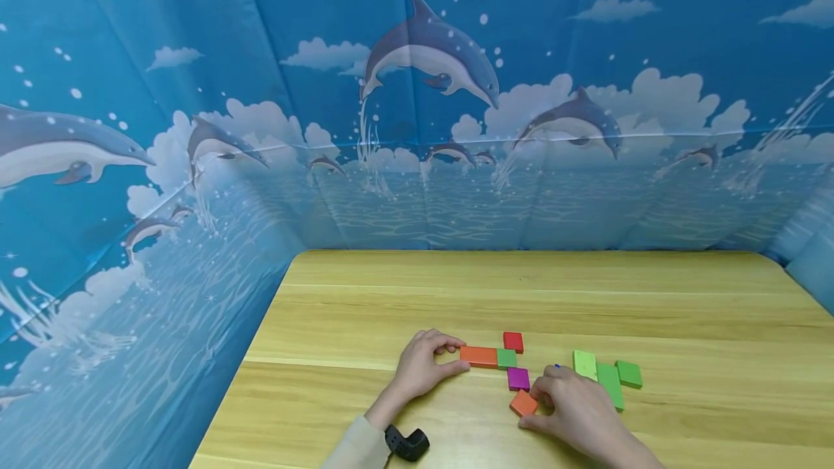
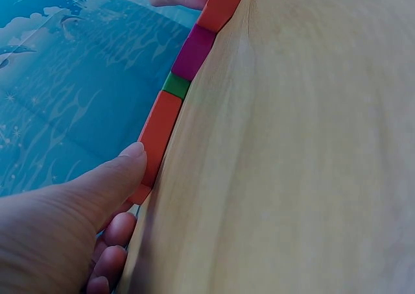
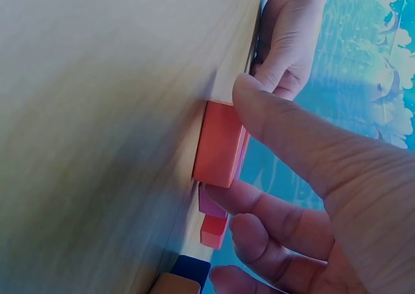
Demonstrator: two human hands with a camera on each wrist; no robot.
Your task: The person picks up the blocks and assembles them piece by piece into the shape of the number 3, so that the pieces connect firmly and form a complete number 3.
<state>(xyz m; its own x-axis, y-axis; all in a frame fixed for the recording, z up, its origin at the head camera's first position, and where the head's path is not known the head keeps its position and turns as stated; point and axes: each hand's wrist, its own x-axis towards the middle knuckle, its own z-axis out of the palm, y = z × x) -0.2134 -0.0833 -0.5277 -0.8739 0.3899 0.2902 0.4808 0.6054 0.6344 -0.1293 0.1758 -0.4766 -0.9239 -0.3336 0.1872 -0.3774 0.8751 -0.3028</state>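
Observation:
On the wooden table my left hand (image 1: pixel 420 366) pinches the left end of a long orange-red block (image 1: pixel 478 357) between thumb and fingers. Against that block's right end lies a small green block (image 1: pixel 506 359). A red square block (image 1: pixel 513 341) sits just behind the green one, and a purple square block (image 1: pixel 518 379) in front of it. My right hand (image 1: pixel 576 411) holds an orange square block (image 1: pixel 523 404) between thumb and index finger, close to the purple block's near side. The right wrist view also shows this orange block (image 3: pixel 219 145) between thumb and fingertip.
Light green (image 1: pixel 585 365), longer green (image 1: pixel 610 386) and square green (image 1: pixel 629 374) blocks lie together beyond my right hand. A blue piece (image 1: pixel 557 365) is mostly hidden behind that hand. A dolphin-printed curtain (image 1: pixel 417 194) hangs along the table's back edge.

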